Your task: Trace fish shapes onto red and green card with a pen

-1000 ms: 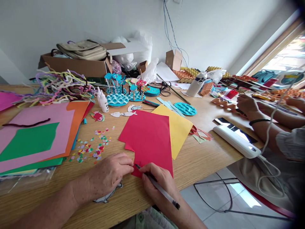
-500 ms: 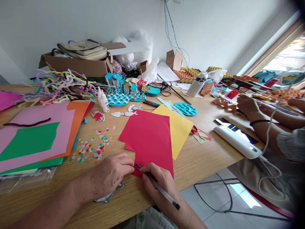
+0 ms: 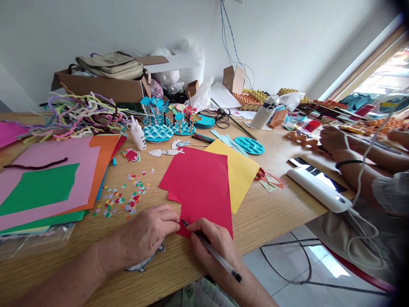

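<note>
Red paper (image 3: 200, 187) lies flat on the worktop (image 3: 271, 213) straight in front of me, its near corner tucked between my two hands. My left hand (image 3: 147, 234) rests palm down on the wood just left of that corner, fingers pressed together with the tips pinning the sheet's edge; a cut-out paper shape (image 3: 143, 264) peeks from under the heel of that hand. My right hand (image 3: 212, 245) lies on the lower right part of the sheet, pinching a pen (image 3: 212, 251) whose tip touches the red surface right beside my left fingertips. Part of a yellow sheet (image 3: 241, 170) lies under the red one's right edge. Scattered confetti bits (image 3: 123, 198) lie to the left of the sheet, near my left hand. Another person's hand (image 3: 332, 138) works well apart, at the far right of the worktop.
</note>
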Motion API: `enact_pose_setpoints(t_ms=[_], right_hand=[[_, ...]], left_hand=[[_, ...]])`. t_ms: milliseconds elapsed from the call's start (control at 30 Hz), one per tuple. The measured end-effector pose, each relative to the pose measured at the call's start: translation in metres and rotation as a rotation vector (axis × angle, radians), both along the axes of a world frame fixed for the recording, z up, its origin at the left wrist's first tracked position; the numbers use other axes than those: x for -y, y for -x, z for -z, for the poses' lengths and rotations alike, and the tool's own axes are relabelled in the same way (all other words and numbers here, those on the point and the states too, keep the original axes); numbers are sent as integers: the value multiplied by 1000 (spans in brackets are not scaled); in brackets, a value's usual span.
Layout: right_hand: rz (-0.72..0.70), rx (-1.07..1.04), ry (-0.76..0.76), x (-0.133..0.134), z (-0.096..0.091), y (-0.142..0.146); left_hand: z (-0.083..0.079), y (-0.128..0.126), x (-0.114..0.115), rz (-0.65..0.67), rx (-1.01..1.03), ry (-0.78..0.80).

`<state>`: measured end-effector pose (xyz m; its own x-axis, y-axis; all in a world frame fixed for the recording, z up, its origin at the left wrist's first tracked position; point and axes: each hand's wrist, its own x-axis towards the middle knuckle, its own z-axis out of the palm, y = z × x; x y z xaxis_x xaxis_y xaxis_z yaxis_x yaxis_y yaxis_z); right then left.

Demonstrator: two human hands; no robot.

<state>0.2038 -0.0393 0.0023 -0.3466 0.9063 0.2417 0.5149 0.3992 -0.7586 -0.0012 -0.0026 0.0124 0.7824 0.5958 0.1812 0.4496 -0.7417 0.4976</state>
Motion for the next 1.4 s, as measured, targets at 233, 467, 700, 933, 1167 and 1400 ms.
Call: enact_pose_setpoints(t_ms=[233, 467, 700, 933, 1167, 1400], right_hand=[[33, 2, 23, 0, -1, 1], [25, 2, 33, 0, -1, 1], [20, 0, 23, -1, 0, 0], [35, -2, 50, -1, -2, 1], [35, 2, 63, 0, -3, 1], [23, -2, 65, -1, -1, 0]], left_hand=[[1, 1, 1, 3, -14, -3], [1, 0, 0, -4, -4, -16], [0, 0, -1, -2, -12, -6], [0, 0, 0, -2, -22, -14], [2, 1, 1, 1, -15, -4], [3, 0, -1, 1, 4, 18]])
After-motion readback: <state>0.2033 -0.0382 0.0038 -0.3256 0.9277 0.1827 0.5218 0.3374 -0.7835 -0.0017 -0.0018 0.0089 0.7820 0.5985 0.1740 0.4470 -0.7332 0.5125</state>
